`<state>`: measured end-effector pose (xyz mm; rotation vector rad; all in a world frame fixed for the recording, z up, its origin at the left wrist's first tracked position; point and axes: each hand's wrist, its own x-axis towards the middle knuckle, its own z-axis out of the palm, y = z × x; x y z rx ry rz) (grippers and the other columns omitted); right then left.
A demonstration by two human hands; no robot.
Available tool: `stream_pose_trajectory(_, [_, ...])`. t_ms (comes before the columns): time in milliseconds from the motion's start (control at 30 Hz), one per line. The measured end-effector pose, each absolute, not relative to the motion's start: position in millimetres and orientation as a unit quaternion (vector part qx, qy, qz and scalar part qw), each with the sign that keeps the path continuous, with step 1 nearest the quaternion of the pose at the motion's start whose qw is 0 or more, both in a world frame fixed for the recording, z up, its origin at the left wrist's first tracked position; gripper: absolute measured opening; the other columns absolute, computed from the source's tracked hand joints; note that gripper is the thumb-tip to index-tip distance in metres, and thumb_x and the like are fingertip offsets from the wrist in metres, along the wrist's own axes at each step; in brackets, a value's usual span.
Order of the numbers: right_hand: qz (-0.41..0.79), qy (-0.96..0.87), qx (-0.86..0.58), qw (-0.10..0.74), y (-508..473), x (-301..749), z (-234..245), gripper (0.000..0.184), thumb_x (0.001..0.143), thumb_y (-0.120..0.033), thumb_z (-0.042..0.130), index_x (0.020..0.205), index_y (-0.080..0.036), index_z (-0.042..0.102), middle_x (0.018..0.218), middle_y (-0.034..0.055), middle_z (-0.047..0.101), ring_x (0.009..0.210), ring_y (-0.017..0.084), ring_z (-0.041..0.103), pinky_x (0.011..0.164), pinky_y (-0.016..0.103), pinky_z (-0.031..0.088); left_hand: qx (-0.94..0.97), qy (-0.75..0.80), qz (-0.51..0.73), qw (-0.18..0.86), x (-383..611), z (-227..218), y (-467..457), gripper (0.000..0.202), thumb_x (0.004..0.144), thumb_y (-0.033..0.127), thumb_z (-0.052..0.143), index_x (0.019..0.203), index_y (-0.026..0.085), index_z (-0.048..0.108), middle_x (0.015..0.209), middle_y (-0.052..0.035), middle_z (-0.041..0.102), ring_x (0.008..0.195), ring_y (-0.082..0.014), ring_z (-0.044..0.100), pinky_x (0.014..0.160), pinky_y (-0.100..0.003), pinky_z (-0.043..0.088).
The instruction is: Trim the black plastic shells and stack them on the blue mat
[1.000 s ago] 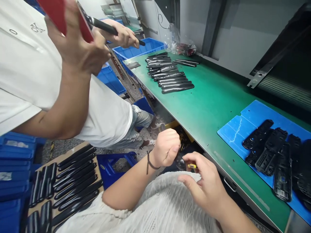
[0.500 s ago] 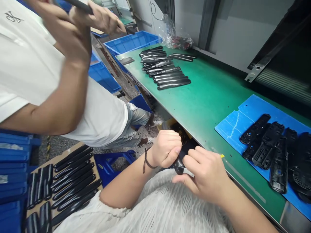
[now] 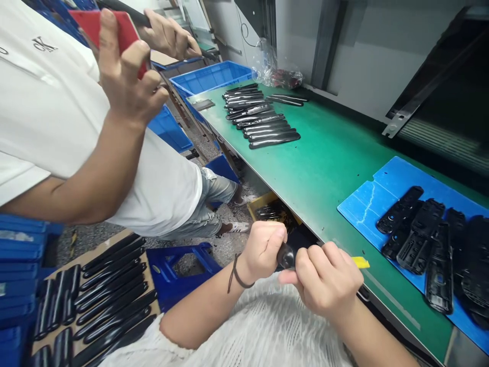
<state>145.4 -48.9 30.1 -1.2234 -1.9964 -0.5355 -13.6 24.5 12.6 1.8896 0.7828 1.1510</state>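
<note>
My left hand (image 3: 264, 251), a dark cord on its wrist, is closed around a glossy black plastic piece (image 3: 286, 256). One rounded end of the piece shows; my fist hides the rest. My right hand (image 3: 329, 278) is curled against that end, its thumb stretched out beneath. Out of the back of my right fist sticks the flat yellow end of a slim tool (image 3: 361, 262), whose other end is hidden in my fingers. Both hands are just above my lap, beside the front edge of the green table (image 3: 324, 168).
Several long black pieces (image 3: 273, 137) lie in a row on the table. Black plastic housings (image 3: 422, 232) are heaped on a blue sheet (image 3: 362, 196). A co-worker in white (image 3: 160, 183) stands at left, holding a red object (image 3: 126, 30). More black pieces (image 3: 110, 285) lie on cardboard below.
The black piece has turned so its rounded end faces me more. More of the yellow end shows. The co-worker's near hand has come down, showing the red object.
</note>
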Motion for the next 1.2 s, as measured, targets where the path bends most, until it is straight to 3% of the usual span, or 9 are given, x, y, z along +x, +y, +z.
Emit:
stream_pose_trajectory(133, [-0.167, -0.772, -0.471, 0.392, -42, 147, 26, 0.044, 0.107, -0.047, 0.051, 0.073, -0.020, 0.055, 0.059, -0.0001, 0.043, 0.063, 0.016, 0.030, 0.061, 0.036, 0.015, 0.714, 0.343, 0.381, 0.476, -13, 17, 20, 0.060, 0.110, 0.053, 0.024, 0.064, 0.019, 0.042, 0.059, 0.0008, 0.039, 0.057, -0.0135, 0.037, 0.058, -0.031, 0.029])
stream_pose_trajectory(200, [-0.097, -0.766, -0.469, 0.428, -38, 148, 26, 0.039, 0.108, -0.037, 0.052, 0.072, -0.021, 0.051, 0.060, -0.0009, 0.043, 0.063, 0.015, 0.031, 0.061, 0.035, 0.018, 0.715, 0.300, 0.336, 0.534, -15, 21, 20, 0.059, 0.108, 0.059, 0.023, 0.069, 0.019, 0.043, 0.065, 0.0003, 0.042, 0.062, -0.0143, 0.038, 0.061, -0.030, 0.031])
stream_pose_trajectory(367, [0.077, -0.745, -0.460, 0.477, -35, 161, 36, 0.005, 0.103, -0.017, 0.056, 0.099, -0.019, 0.059, 0.075, 0.0004, 0.054, 0.067, 0.014, 0.043, 0.064, 0.029, 0.032, 0.705, 0.240, 0.313, 0.590, -19, 22, 21, 0.053, 0.108, 0.059, 0.031, 0.093, 0.016, 0.058, 0.083, -0.0045, 0.057, 0.079, -0.0183, 0.051, 0.073, -0.031, 0.041])
stream_pose_trajectory(500, [0.068, -0.752, -0.497, 0.429, -35, 175, 48, 0.019, 0.102, -0.034, 0.062, 0.110, -0.017, 0.061, 0.081, 0.0026, 0.058, 0.071, 0.016, 0.047, 0.065, 0.030, 0.033, 0.701, 0.254, 0.335, 0.576, -21, 16, 19, 0.056, 0.107, 0.062, 0.033, 0.085, 0.016, 0.056, 0.075, -0.0020, 0.051, 0.069, -0.0153, 0.043, 0.066, -0.029, 0.035])
stream_pose_trajectory(600, [0.058, -0.770, -0.507, 0.383, -31, 180, 57, 0.038, 0.103, -0.055, 0.056, 0.099, -0.017, 0.062, 0.078, 0.0021, 0.057, 0.070, 0.016, 0.046, 0.064, 0.031, 0.031, 0.701, 0.240, 0.346, 0.575, -20, 17, 18, 0.055, 0.108, 0.059, 0.033, 0.081, 0.016, 0.053, 0.074, -0.0011, 0.048, 0.067, -0.0140, 0.041, 0.065, -0.029, 0.034])
stream_pose_trajectory(700, [0.059, -0.777, -0.515, 0.357, -26, 181, 64, 0.049, 0.102, -0.064, 0.050, 0.088, -0.018, 0.061, 0.073, 0.0003, 0.053, 0.067, 0.015, 0.043, 0.063, 0.031, 0.027, 0.702, 0.231, 0.343, 0.580, -18, 20, 17, 0.052, 0.109, 0.056, 0.034, 0.079, 0.016, 0.051, 0.074, -0.0009, 0.047, 0.066, -0.0135, 0.040, 0.064, -0.029, 0.033])
stream_pose_trajectory(933, [0.003, -0.799, -0.514, 0.313, -25, 180, 70, 0.053, 0.103, -0.062, 0.049, 0.071, -0.020, 0.048, 0.069, -0.0012, 0.048, 0.066, 0.014, 0.034, 0.060, 0.032, 0.019, 0.699, 0.235, 0.342, 0.583, -15, 18, 14, 0.054, 0.109, 0.056, 0.034, 0.077, 0.016, 0.052, 0.071, -0.0008, 0.047, 0.064, -0.0132, 0.039, 0.062, -0.029, 0.032])
stream_pose_trajectory(1200, [-0.121, -0.776, -0.533, 0.315, -26, 174, 56, 0.058, 0.107, -0.064, 0.036, 0.071, -0.021, 0.050, 0.068, 0.0015, 0.045, 0.069, 0.018, 0.031, 0.062, 0.034, 0.018, 0.670, 0.265, 0.362, 0.592, -10, 16, 8, 0.051, 0.110, 0.050, 0.033, 0.076, 0.016, 0.052, 0.070, -0.0011, 0.048, 0.065, -0.0137, 0.040, 0.064, -0.029, 0.034])
